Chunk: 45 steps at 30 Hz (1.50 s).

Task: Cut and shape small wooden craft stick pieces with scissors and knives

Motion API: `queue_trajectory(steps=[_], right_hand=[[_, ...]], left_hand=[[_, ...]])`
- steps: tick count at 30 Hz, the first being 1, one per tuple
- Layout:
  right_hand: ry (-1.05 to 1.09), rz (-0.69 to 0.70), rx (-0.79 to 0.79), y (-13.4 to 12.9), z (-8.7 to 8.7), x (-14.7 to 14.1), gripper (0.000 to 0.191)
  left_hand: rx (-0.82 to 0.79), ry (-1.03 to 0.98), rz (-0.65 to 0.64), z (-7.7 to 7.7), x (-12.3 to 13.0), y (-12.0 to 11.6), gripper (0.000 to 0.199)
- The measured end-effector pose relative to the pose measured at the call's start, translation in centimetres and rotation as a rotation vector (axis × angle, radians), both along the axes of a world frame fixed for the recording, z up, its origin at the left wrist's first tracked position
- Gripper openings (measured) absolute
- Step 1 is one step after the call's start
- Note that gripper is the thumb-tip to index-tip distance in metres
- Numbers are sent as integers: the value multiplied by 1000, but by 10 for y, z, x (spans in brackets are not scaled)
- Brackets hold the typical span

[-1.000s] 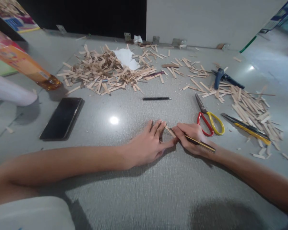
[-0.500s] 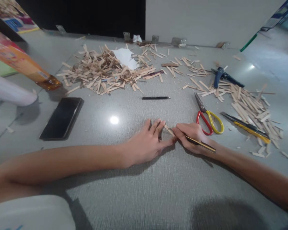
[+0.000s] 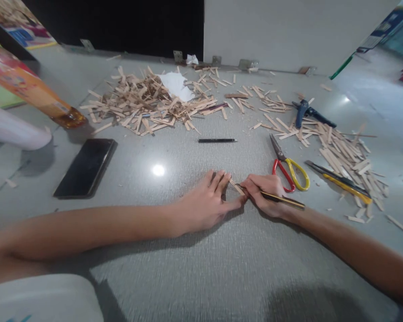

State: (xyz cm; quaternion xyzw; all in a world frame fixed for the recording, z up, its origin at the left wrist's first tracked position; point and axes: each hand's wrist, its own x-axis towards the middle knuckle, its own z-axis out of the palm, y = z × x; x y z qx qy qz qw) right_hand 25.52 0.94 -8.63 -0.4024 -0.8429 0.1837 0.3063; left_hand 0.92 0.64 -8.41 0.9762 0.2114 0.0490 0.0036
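Wood, in one thin pale strip [image 3: 238, 188], lies aslant on the grey table [image 3: 174, 277] between our hands. Our left hand [image 3: 210, 201] is spread across the near side, a fingertip at the strip's far end and the thumb at its near end, holding it down. Our right hand [image 3: 266, 192] pinches a dark, yellow-edged pencil [image 3: 284, 200], its point against or just over the wood; we cannot tell which. Just now the pencil's back end has swung a little, leaving it slightly flatter, while the hold on the strip stays put; we judge that the wood is steady and the pencil moving in small strokes. We see no clear new mark. Against the earlier frame, our view has turned slightly, so the scissors [image 3: 282, 157] and the yellow cutter [image 3: 342, 182] at our right sit further left; they look otherwise untouched, as does the black pen [image 3: 217, 140] beyond our hands. Farther off spreads the heap of sticks [image 3: 134, 103], with the phone [image 3: 85, 167] at our left.
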Motion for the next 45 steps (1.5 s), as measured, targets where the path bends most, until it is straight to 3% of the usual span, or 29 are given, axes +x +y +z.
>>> queue_trajectory(steps=[9, 14, 21, 45], right_hand=[[111, -136, -62, -7, 8, -8, 57], [145, -193, -53, -10, 10, -8, 53], [106, -158, -23, 1, 5, -12, 48], [111, -123, -226, 5, 14, -13, 54]], left_hand=[[51, 56, 18, 1, 1, -1, 57], [69, -15, 21, -4, 1, 2, 58], [88, -13, -59, -7, 2, 8, 64], [38, 27, -60, -5, 2, 5, 69]])
